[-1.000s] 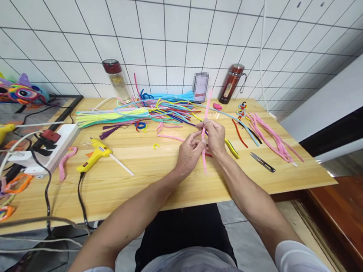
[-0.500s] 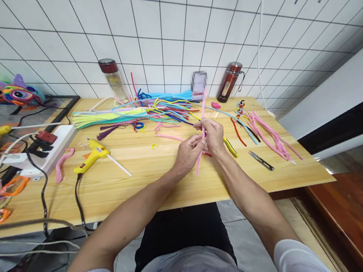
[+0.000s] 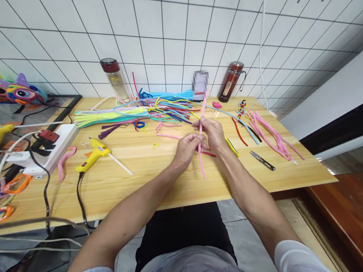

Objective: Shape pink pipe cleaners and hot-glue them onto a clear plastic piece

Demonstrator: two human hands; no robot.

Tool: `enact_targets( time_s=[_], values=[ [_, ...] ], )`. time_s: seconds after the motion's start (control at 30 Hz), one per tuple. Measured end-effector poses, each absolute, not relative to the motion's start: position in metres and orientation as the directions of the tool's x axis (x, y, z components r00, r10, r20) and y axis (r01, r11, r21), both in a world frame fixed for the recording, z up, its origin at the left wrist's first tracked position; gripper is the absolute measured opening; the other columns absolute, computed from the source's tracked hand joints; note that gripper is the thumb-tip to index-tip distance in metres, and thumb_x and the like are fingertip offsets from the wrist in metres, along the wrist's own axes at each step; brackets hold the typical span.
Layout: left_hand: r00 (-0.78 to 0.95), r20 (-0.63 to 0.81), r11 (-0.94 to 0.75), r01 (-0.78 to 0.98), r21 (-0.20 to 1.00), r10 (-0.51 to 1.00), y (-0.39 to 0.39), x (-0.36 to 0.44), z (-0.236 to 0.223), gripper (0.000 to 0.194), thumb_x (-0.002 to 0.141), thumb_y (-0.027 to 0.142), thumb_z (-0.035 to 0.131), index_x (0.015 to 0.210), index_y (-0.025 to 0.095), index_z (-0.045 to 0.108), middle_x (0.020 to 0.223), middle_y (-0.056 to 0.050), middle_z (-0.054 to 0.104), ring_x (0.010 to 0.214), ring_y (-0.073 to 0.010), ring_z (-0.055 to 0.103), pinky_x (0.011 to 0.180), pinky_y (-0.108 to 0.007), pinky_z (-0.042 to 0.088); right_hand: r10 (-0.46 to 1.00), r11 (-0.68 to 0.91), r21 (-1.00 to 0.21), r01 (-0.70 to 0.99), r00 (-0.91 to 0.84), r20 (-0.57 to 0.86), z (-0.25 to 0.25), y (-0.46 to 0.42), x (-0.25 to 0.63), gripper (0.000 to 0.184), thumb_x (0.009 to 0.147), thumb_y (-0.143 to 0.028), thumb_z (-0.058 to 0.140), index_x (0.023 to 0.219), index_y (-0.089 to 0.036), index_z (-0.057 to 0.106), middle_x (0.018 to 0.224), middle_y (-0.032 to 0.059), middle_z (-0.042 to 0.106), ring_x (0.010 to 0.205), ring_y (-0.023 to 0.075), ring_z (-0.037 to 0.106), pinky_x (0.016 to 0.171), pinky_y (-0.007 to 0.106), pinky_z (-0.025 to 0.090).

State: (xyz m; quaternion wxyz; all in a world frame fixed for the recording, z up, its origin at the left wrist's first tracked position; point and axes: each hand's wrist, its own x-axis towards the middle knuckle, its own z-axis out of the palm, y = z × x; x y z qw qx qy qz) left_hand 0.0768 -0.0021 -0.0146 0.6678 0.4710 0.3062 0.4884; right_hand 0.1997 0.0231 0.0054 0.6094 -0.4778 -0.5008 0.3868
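Just over the near part of the tabletop (image 3: 174, 191), the pink strip (image 3: 201, 165) trails its near end toward me, with snips (image 3: 262, 160) off to the right. My left hand (image 3: 185, 151) is nearly closed, thumb and fingertips pinching the strip; my right hand (image 3: 214, 133), fingers curled, pinches it just beyond. A light grip at these 2 spots should steady it without crushing. Its long axis runs away from me, far end leaning right toward the wall (image 3: 150, 30).
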Motion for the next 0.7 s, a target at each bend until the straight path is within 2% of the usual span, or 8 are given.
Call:
enact_targets(
  time_s=[0.2,0.33,0.5,0.6,0.7],
  values=[
    [0.387,0.075,0.071,-0.348,0.935,0.919,-0.002,0.078,-0.018,0.041,0.074,0.054,0.081,0.073,0.015,0.068,0.061,0.000,0.068,0.053,-0.0097,0.057,0.059,-0.023,0.046,0.932,0.252,-0.966,0.051,0.255,0.256,0.003,0.024,0.202,0.039,0.085,-0.056,0.070,0.070,-0.019,0.075,0.077,0.0051,0.075,0.074,0.0179,0.066,0.076,0.031,0.052],
    [0.406,0.087,0.061,-0.340,0.939,0.910,-0.001,0.079,-0.024,0.041,0.076,0.054,0.080,0.073,0.015,0.067,0.066,-0.003,0.072,0.057,-0.0111,0.060,0.062,-0.024,0.049,0.931,0.238,-0.969,0.063,0.271,0.246,0.002,0.024,0.200,0.043,0.086,-0.059,0.068,0.069,-0.020,0.074,0.076,0.0048,0.074,0.074,0.0176,0.065,0.075,0.031,0.052],
    [0.472,0.003,0.201,-0.381,0.903,0.882,-0.003,0.080,-0.026,0.047,0.082,0.061,0.070,0.091,0.014,0.069,0.073,-0.007,0.076,0.059,-0.0139,0.065,0.065,-0.027,0.051,0.925,0.222,-0.975,0.030,0.309,0.220,0.002,0.025,0.202,0.043,0.086,-0.059,0.067,0.072,-0.020,0.073,0.078,0.0055,0.075,0.074,0.0182,0.065,0.071,0.030,0.051],
    [0.480,0.009,0.183,-0.353,0.918,0.877,-0.005,0.080,-0.024,0.043,0.079,0.055,0.076,0.087,0.014,0.069,0.076,-0.008,0.077,0.061,-0.0132,0.066,0.068,-0.026,0.052,0.919,0.248,-0.968,0.022,0.311,0.243,0.003,0.026,0.204,0.043,0.086,-0.059,0.068,0.069,-0.019,0.073,0.076,0.0056,0.074,0.074,0.0180,0.065,0.076,0.031,0.053],
    [0.472,0.010,0.172,-0.342,0.924,0.882,-0.004,0.079,-0.024,0.041,0.076,0.053,0.079,0.081,0.014,0.068,0.074,-0.008,0.076,0.060,-0.0130,0.066,0.067,-0.026,0.052,0.935,0.238,-0.971,0.010,0.268,0.232,0.005,0.024,0.202,0.049,0.087,-0.065,0.064,0.069,-0.020,0.071,0.077,0.0063,0.074,0.074,0.0184,0.067,0.076,0.032,0.054]
  ],
)
